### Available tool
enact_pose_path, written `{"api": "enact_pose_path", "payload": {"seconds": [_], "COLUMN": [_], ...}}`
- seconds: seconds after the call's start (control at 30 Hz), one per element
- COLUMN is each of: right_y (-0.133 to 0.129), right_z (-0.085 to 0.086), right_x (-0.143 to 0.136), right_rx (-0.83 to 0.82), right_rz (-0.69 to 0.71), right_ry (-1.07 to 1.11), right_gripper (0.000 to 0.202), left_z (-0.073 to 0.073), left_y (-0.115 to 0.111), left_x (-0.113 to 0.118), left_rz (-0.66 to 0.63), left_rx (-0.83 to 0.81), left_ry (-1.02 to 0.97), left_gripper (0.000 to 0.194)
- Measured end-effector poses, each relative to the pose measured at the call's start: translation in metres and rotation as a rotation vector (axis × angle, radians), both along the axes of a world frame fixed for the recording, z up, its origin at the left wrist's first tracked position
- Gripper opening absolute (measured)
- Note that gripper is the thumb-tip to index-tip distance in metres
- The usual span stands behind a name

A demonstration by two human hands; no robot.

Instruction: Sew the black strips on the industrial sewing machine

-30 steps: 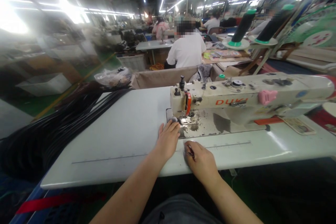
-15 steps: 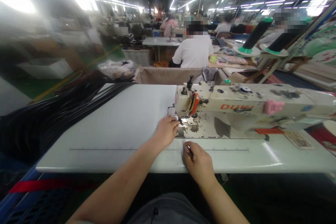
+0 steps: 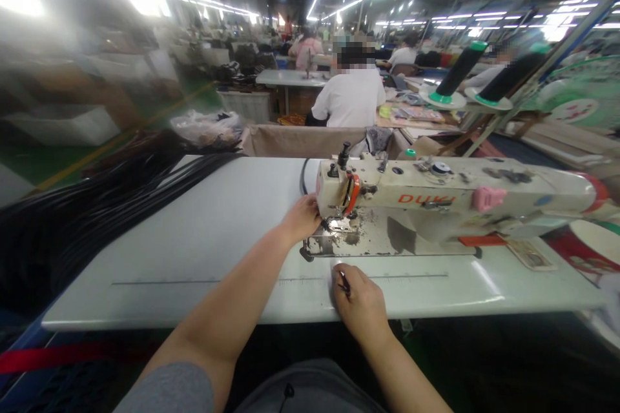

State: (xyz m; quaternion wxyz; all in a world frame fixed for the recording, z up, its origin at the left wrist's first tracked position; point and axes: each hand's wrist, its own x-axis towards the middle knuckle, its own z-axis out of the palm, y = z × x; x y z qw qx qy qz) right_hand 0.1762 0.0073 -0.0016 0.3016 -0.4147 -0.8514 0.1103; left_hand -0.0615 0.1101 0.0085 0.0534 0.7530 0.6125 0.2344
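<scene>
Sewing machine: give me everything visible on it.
The cream, metal-looking sewing machine stands upright on the glossy white tabletop, its long arm running rightward. Its front bears orange lettering and a pink plastic-looking piece; an orange curved strip marks the head, with dark knobs above. The bed is worn and dark-patched. The left hand is beside the head; contact is unclear.

A cream sewing machine [image 3: 411, 184], its plate stained dark, stands on the desk [image 3: 227, 213] — beside its head curves a thin black strip [image 3: 303, 175] — while a small dark tool [image 3: 344, 282] sits mostly hidden in the right hand [image 3: 362, 302].
</scene>
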Motion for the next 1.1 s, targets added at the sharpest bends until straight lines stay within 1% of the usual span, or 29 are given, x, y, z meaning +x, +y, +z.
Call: {"api": "enact_pose_path", "payload": {"seconds": [0.1,0.2,0.3,0.47,0.57,0.8,0.93,1.1], "right_y": [-0.001,-0.001,-0.001,-0.002,-0.002,-0.003,-0.002,0.000], "right_z": [0.000,-0.001,-0.001,0.000,-0.001,0.000,0.001,0.004], "right_x": [0.000,-0.001,-0.001,-0.001,-0.001,-0.001,-0.002,-0.002], "right_rx": [-0.005,0.014,0.028,0.005,0.013,0.005,-0.013,-0.088], "right_rz": [0.005,0.010,0.005,0.004,0.001,0.003,-0.002,-0.010], "right_ry": [-0.007,-0.001,-0.004,-0.026,-0.023,-0.014,0.004,0.043], "right_gripper": [0.023,0.023,0.023,0.023,0.023,0.023,0.023,0.022], "left_z": [0.001,0.001,0.001,0.002,0.004,0.001,0.001,0.004], "left_y": [-0.011,-0.019,-0.021,-0.020,-0.025,-0.051,-0.055,-0.058], "left_x": [-0.002,-0.008,-0.012,-0.013,-0.008,0.011,0.018,0.028], "left_rz": [0.086,0.070,0.043,0.064,0.085,0.193,0.258,0.311], "left_rx": [-0.045,-0.083,-0.092,-0.080,-0.090,-0.158,-0.154,-0.171], "left_ry": [0.028,0.018,-0.037,-0.096,-0.132,-0.275,-0.295,-0.269], "left_gripper": [0.028,0.019,0.013,0.011,0.012,0.012,0.012,0.011]}}
